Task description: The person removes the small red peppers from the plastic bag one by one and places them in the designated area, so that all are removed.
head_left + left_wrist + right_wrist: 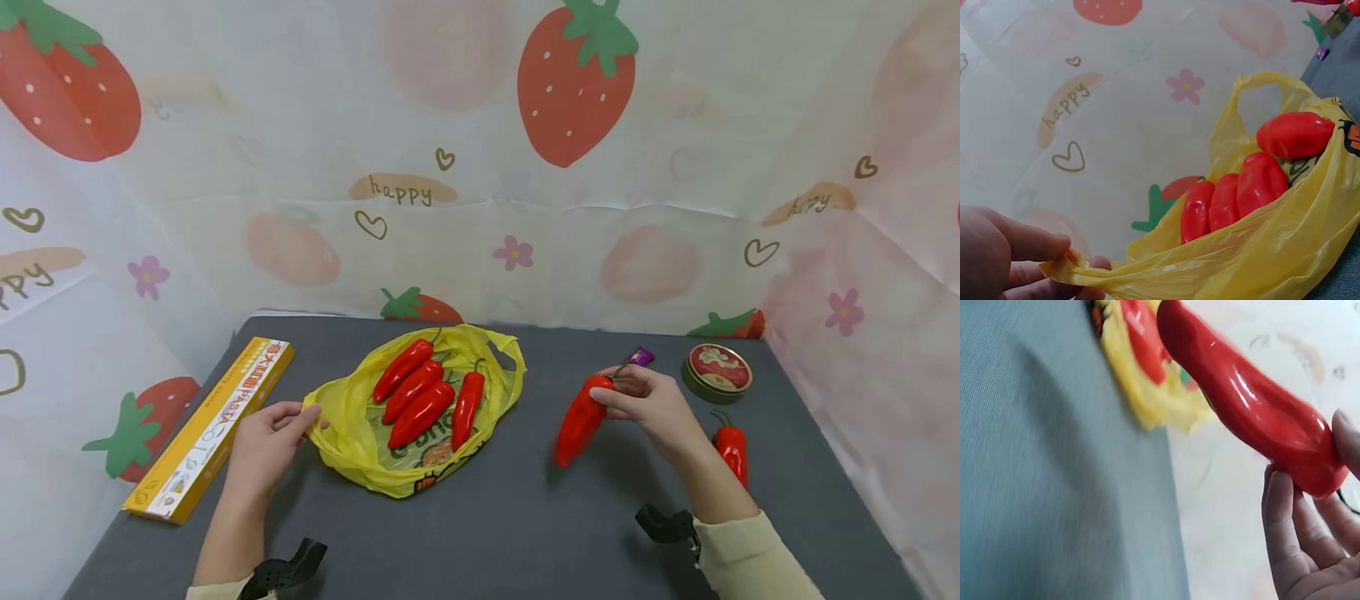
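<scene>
A yellow plastic bag point(345, 446) lies spread open on the table, with several red chili peppers point(422, 414) inside. My left hand point(272, 437) pinches the bag's left edge between thumb and fingers; the left wrist view shows the gathered plastic point(1075, 269) in its grip. To the right of the bag, my right hand point(643, 407) holds another red chili pepper point(1260, 406) by its stem end, tip pointing down and left. Its shadow falls on the cloth beneath.
A yellow pasta box point(213, 425) lies along the left side. Toward the right stand a round tin point(718, 372) with a red lid and one more red pepper point(731, 450) beside my right forearm. Behind my right hand is a small purple wrapped item point(641, 357). A strawberry-print curtain backs the table.
</scene>
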`<state>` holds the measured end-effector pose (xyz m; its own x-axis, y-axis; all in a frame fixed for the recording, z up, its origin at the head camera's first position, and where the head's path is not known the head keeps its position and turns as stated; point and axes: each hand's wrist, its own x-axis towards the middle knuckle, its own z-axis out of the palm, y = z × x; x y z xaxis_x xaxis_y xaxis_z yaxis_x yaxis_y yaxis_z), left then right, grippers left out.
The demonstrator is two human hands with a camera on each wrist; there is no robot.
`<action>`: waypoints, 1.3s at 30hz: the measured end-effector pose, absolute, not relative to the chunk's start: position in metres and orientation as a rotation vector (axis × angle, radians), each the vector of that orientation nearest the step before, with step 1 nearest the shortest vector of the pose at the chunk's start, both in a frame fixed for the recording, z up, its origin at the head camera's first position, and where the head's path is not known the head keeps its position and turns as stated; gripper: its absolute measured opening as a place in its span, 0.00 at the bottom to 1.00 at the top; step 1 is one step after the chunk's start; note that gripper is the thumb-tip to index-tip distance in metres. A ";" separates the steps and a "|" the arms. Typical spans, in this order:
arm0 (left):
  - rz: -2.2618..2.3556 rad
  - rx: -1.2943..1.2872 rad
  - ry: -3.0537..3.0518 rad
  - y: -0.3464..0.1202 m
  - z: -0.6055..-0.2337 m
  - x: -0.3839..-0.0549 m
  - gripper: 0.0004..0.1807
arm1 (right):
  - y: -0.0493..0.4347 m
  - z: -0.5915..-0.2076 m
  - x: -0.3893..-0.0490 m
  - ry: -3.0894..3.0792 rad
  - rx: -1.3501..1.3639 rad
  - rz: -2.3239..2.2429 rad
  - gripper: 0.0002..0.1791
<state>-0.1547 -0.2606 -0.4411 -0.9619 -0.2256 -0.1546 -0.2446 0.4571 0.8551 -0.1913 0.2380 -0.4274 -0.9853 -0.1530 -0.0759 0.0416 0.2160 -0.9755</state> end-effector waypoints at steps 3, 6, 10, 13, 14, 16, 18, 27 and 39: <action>1.575 -0.425 2.667 -0.261 -0.441 -0.155 0.29 | 0.253 -0.429 -0.192 2.406 -0.082 -1.779 0.30; 1.585 -0.430 2.661 -0.261 -0.441 -0.155 0.29 | 0.266 -0.431 -0.193 2.518 -0.047 -1.623 0.34; 1.599 -0.451 2.650 -0.260 -0.441 -0.155 0.29 | 0.282 -0.436 -0.194 2.705 -0.079 -1.319 0.38; 1.610 -0.458 2.646 -0.259 -0.441 -0.155 0.29 | 0.293 -0.440 -0.196 2.815 -0.155 -1.129 0.37; 1.612 -0.456 2.647 -0.259 -0.441 -0.155 0.28 | 0.296 -0.442 -0.196 2.836 -0.178 -1.086 0.36; 1.604 -0.453 2.653 -0.259 -0.441 -0.155 0.28 | 0.301 -0.443 -0.195 2.865 -0.214 -1.016 0.35; 1.588 -0.459 2.659 -0.260 -0.441 -0.155 0.29 | 0.305 -0.444 -0.194 2.866 -0.230 -0.964 0.35; 1.583 -0.473 2.657 -0.262 -0.441 -0.155 0.30 | 0.308 -0.445 -0.188 2.918 -0.201 -0.875 0.34; 1.585 -0.428 2.670 -0.261 -0.440 -0.153 0.29 | 0.311 -0.452 -0.187 2.924 -0.094 -0.806 0.29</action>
